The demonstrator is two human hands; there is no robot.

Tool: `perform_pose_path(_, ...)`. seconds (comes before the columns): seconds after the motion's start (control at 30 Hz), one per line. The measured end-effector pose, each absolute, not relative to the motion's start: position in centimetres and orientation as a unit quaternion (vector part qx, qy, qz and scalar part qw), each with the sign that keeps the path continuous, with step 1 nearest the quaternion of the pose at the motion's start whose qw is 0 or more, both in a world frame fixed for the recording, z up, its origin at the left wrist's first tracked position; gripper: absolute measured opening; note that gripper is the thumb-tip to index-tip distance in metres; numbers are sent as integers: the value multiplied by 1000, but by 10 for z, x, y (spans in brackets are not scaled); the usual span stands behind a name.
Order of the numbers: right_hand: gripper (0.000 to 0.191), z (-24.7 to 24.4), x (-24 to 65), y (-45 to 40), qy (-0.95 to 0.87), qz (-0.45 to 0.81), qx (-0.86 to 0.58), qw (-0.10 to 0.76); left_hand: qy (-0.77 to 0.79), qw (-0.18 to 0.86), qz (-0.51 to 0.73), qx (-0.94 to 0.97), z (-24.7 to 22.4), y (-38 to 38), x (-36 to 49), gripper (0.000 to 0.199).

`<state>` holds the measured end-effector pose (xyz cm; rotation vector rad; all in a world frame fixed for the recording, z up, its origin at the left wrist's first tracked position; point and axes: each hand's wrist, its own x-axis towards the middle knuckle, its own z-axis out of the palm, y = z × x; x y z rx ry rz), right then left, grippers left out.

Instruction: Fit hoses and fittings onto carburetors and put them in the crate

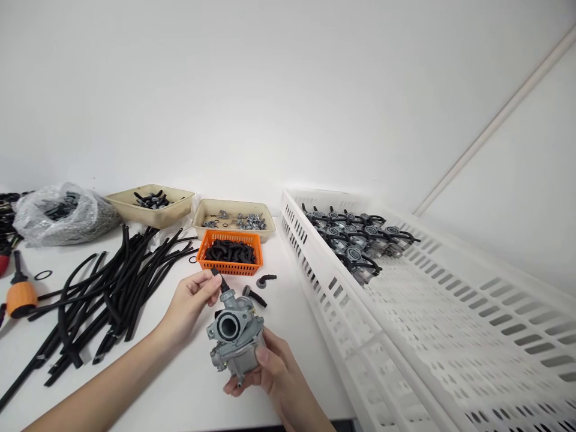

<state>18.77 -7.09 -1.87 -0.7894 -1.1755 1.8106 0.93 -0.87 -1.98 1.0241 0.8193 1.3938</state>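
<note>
A grey metal carburetor [240, 354] is held above the table in my right hand [283, 372], its fingers wrapped round the lower body. The round bore of the carburetor faces me. My left hand [198, 294] pinches a short black rubber piece [221, 281] between thumb and fingertips. That rubber piece stands on the carburetor's upper neck; how firmly it sits there, I cannot tell. Just behind lie a small metal part with a black tube [255, 295] and a curved black tube piece [268, 278] on the table.
A white perforated crate [324, 288] on the right holds several carburetors [355, 234]. An orange basket [230, 267] of black rubber pieces stands behind my hands, with two beige trays [270, 225] of parts beyond. Black hoses [121, 288], an orange-handled tool [21, 297] and a plastic bag [67, 216] lie left.
</note>
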Motion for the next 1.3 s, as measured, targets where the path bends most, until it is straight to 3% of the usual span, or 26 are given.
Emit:
perform_pose_path(0.73, 58, -19, 188, -71, -439, 753, -278, 404, 244, 680, 559, 406, -9, -13, 8, 32)
perform_pose_path(1.0, 57, -19, 187, -71, -439, 747, -306, 394, 327, 633, 585, 388, -11, -8, 8, 36)
perform_pose_path(1.3, 60, -35, 188, -68, -394, 782, -279, 394, 300, 609, 550, 487, -4, -10, -1, 43)
